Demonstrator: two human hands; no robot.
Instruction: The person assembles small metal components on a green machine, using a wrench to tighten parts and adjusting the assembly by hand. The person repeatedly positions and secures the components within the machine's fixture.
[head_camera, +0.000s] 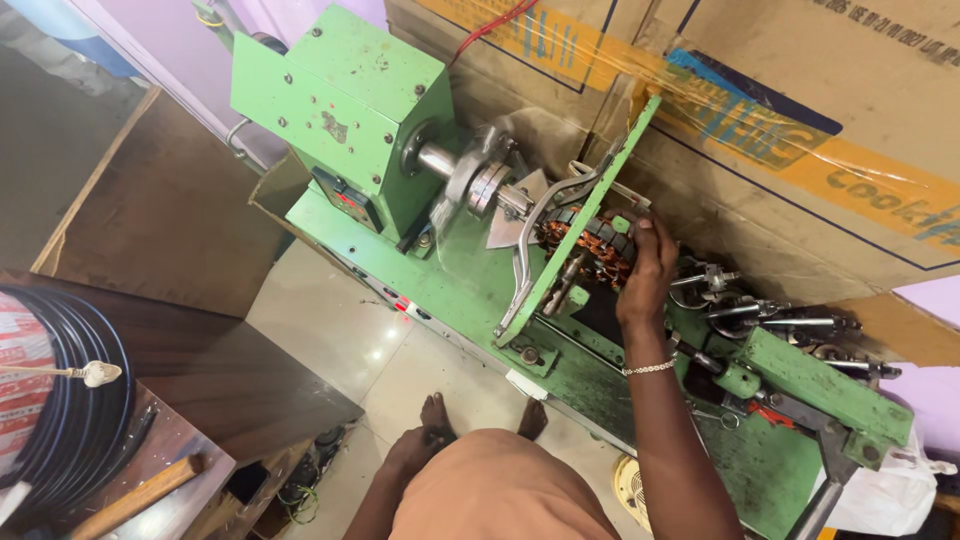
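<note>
On the green winding machine (420, 270), the right hand (645, 270) reaches up with arm outstretched, fingers curled over the copper-wound stator (590, 245) clamped behind the slanted green plate (590, 215); the left hand (410, 455) hangs low, its grip hidden.

A green machine bed (455, 285) runs from the upper left toward the lower right of the frame. On it at the upper left stands a green motor housing (345, 110) with a steel shaft. Mid-frame a slanted green plate (580, 225) rises from it. At the right lie metal tools (770, 320) and a green block (820, 385). Below, pale floor tiles (340, 340) carry a dark wooden table (215, 375) at the left.
</note>
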